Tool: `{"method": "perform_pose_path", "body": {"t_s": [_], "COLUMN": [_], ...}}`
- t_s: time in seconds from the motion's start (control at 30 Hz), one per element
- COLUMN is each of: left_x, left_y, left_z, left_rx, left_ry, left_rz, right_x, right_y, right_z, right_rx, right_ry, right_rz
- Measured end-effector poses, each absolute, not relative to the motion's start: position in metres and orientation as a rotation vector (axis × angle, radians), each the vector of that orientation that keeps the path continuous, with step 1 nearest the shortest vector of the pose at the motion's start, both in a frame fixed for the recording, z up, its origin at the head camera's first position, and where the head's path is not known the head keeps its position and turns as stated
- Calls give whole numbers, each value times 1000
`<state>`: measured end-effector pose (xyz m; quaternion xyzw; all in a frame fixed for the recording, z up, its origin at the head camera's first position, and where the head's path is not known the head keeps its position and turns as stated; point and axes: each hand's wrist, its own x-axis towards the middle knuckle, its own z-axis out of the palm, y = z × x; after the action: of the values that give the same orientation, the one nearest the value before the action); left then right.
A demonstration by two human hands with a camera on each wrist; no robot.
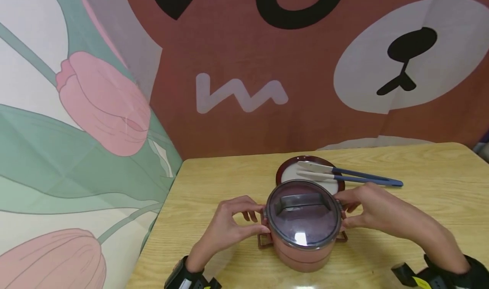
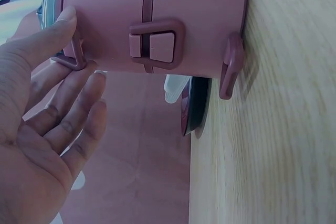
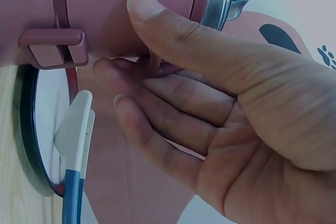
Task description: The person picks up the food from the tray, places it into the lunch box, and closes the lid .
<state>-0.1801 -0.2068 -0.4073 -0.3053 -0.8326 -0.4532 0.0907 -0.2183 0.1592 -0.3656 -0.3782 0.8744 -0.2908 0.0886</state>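
A pink stacked lunch box point(image 1: 302, 257) with a clear grey lid point(image 1: 299, 225) stands upright on the table. My left hand point(image 1: 238, 219) is at its left side, thumb and fingers pinching the upper clip point(image 2: 77, 56) just below the lid. On the opposite side my right hand point(image 1: 363, 206) grips around the other upper clip point(image 3: 155, 65), thumb against the pink wall and fingers curled beneath. Lower down, a middle clip point(image 2: 163, 45) lies flat against the wall in the left wrist view, and a bottom handle point(image 2: 231, 66) sticks out near the table.
Behind the lunch box sits a white plate with a dark red rim point(image 1: 280, 170), partly hidden by it. Blue and white tongs point(image 1: 363, 176) lie across the plate, their handles reaching right. The wooden table point(image 1: 214, 183) ends at a printed cloth backdrop point(image 1: 237, 132).
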Motion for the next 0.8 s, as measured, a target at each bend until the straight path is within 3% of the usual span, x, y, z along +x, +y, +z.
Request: {"method": "perform_pose_path", "body": {"t_s": [0.63,0.8], "left_x": [-182,-181], "left_y": [-207,-207], "left_z": [-407,-412], "left_rx": [-847,-855], "left_ry": [-2470,-2434], "left_rz": [-1360,-1456], "right_x": [-216,-220], "right_y": [168,166], "right_z": [-363,-368], "right_rx": [-1156,-1024], "right_ry": [2680,2535], "right_rz": [-952,-1114]}}
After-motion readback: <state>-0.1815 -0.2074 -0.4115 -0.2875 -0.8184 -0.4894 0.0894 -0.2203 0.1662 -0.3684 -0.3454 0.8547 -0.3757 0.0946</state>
